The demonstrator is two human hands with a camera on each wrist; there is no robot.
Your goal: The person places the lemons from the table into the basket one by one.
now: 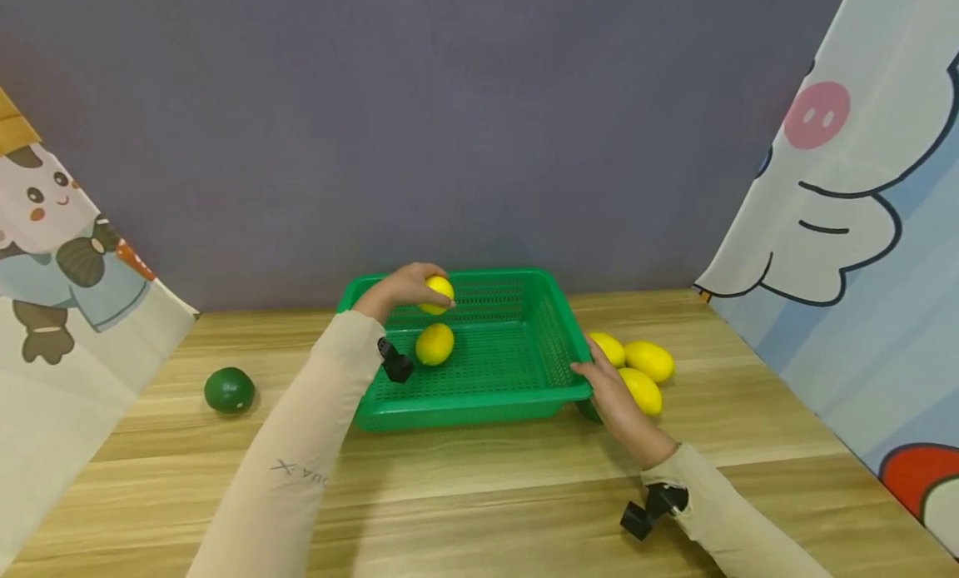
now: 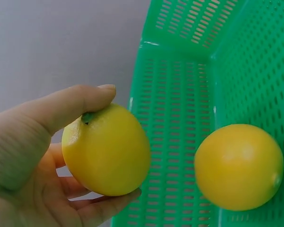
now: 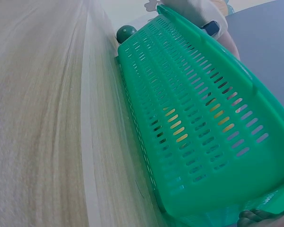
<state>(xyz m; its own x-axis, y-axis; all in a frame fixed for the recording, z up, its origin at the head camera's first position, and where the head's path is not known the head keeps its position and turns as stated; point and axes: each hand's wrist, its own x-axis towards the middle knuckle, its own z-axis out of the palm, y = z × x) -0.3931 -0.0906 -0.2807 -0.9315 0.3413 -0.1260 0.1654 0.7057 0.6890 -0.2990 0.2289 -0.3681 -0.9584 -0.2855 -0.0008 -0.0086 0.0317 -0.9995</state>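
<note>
My left hand [image 1: 400,288] grips a yellow lemon [image 1: 438,294] [image 2: 106,151] over the far left part of a green slotted basket [image 1: 558,336] [image 2: 180,127] [image 3: 203,118]. A second lemon [image 1: 434,344] [image 2: 239,166] lies on the basket floor just below it. My right hand [image 1: 614,395] holds the basket's front right corner, fingers wrapped on the rim. In the right wrist view only a fingertip [image 3: 252,218] shows at the bottom edge. Three more lemons [image 1: 648,360] lie on the table right of the basket, beside my right hand.
A dark green round fruit [image 1: 229,390] [image 3: 126,33] sits on the wooden table [image 1: 479,486] to the left of the basket. A grey wall stands behind, and cartoon-printed cloth panels [image 1: 847,228] close in both sides.
</note>
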